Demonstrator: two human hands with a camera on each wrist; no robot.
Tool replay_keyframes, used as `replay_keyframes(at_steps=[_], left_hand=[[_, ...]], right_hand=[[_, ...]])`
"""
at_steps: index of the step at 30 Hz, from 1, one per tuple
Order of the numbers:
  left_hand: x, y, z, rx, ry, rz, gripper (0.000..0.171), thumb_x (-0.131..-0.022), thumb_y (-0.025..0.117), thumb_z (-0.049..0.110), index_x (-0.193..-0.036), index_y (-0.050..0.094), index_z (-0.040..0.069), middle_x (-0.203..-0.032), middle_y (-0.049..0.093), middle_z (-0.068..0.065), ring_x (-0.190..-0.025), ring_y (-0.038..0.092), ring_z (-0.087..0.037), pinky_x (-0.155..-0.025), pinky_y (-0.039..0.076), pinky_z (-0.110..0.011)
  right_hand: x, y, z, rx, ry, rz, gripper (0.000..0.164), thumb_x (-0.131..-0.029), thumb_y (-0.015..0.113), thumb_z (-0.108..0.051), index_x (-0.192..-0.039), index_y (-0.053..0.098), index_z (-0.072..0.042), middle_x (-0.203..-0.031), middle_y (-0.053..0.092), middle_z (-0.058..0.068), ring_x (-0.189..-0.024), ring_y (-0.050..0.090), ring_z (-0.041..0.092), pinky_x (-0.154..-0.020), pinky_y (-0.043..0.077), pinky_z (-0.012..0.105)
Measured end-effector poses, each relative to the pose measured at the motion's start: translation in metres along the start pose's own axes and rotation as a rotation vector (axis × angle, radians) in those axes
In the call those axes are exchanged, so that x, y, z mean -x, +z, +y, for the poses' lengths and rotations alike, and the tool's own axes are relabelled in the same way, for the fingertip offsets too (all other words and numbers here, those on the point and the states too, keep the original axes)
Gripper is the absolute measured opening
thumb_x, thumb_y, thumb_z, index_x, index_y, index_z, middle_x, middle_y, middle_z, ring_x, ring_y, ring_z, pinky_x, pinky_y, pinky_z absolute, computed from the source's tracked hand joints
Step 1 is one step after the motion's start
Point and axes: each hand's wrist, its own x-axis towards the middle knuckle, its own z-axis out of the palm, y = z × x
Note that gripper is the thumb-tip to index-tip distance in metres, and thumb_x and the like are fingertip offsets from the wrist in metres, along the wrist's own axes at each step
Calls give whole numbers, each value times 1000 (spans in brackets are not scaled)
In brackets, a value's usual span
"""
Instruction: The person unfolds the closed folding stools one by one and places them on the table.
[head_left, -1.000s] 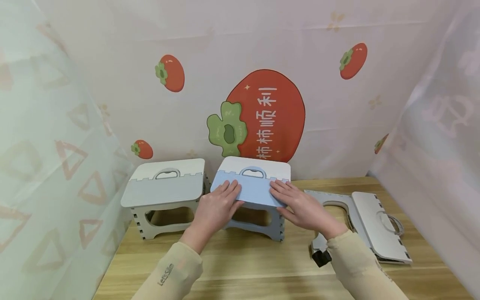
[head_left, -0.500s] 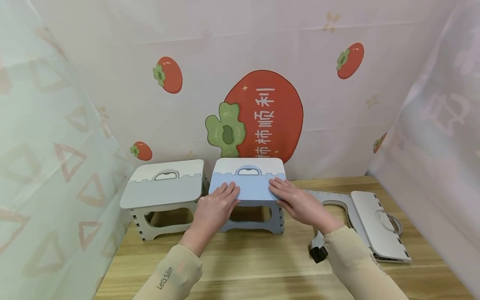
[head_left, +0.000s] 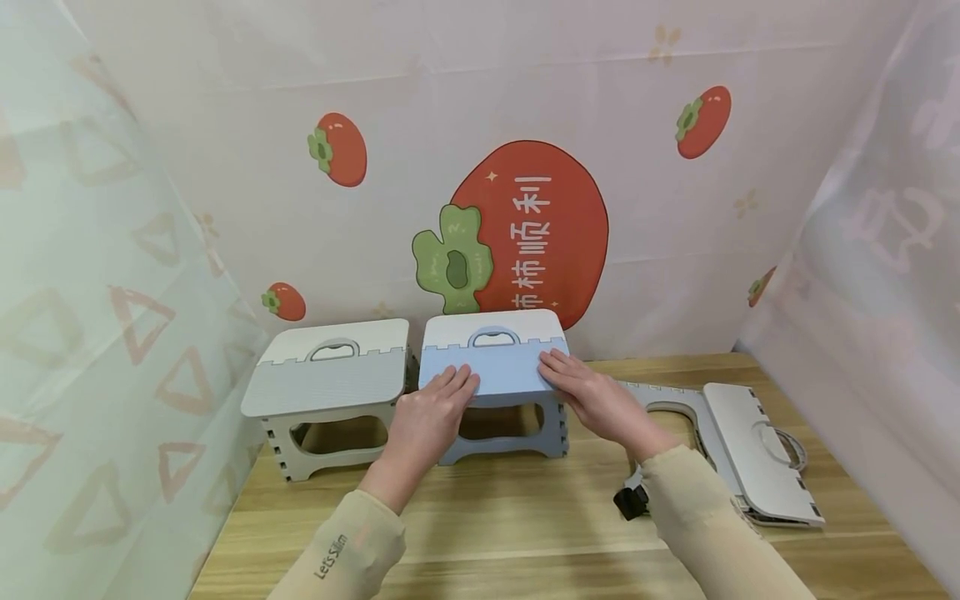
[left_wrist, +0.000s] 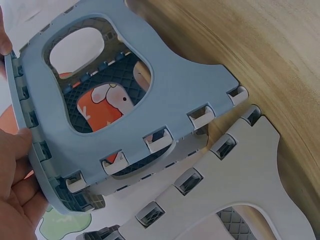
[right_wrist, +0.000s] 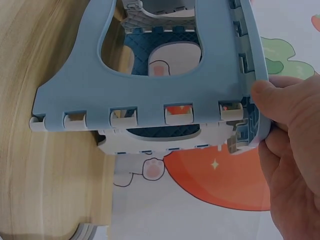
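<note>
Pale fabric backdrop [head_left: 420, 100], printed with red persimmons, the largest bearing white characters; wood-grain tabletop [head_left: 517, 533] below.

Far left: hanging side cloth [head_left: 112, 250], translucent, with faint triangle outlines.

Left: grey stool [head_left: 322, 386], upright on its legs against the backdrop; seat part white, part grey, with a small carry loop at the seam.

Left hand [head_left: 431, 417]: cream sleeve with dark lettering; fingers laid over the near left part of the blue seat, thumb at its front edge, gripping the rim between them.

Centre: blue stool [head_left: 510, 367], upright on the tabletop just beside the grey stool, a narrow gap between; seat white at the back, light blue in front, carry loop at the seam, oval opening in the front panel.

Right hand [head_left: 600, 408]: cream sleeve; fingers atop the near right part of the same seat, thumb against the front edge, likewise gripping it.

Right: pale collapsible stool [head_left: 765, 454], lying down, partly behind the right forearm, its carry loop toward the right.
</note>
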Motion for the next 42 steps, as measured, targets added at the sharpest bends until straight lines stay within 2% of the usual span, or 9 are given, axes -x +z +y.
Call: replay_keyframes(at_steps=[7, 15, 24, 37, 42], left_hand=[[-2, 0, 0, 6, -13, -20, 24, -96, 71, 13, -120, 77, 16, -120, 75, -5, -107, 74, -23, -63, 63, -37], [-3, 1, -1, 11, -38, -35, 25, -95, 73, 13, -119, 77, 17, -120, 75, -4, -106, 74, -22, -55, 60, -36], [-4, 2, -2, -5, -55, -36, 26, -94, 74, 16, -120, 77, 17, -121, 75, -5, -106, 74, -22, -60, 62, -37], [-4, 3, -2, -2, -77, -26, 24, -96, 72, 16, -119, 77, 15, -121, 75, -5, -105, 74, -24, -53, 60, -38], [-4, 4, -2, -11, -79, -26, 24, -94, 74, 17, -118, 77, 16, -120, 75, -5, -105, 74, -24, -60, 62, -39]], right_hand=[[-2, -1, 2, -4, 8, -13, 50, -96, 68, -3, -144, 57, -1, -153, 50, 17, -143, 46, 37, -110, 45, 52], [-5, 0, 1, 24, 15, -33, 50, -98, 66, -3, -146, 55, -1, -154, 49, 18, -143, 45, 37, -110, 45, 52], [-9, 1, -1, 41, 54, -43, 51, -99, 65, -3, -148, 53, -3, -156, 48, 16, -144, 44, 35, -108, 47, 51], [-11, 5, -2, 44, 67, -39, 51, -100, 63, -2, -149, 52, -3, -156, 47, 15, -145, 42, 35, -104, 51, 50], [-11, 6, -1, 37, 62, -37, 50, -100, 63, -2, -149, 52, -3, -156, 48, 16, -145, 42, 35, -107, 49, 50]])
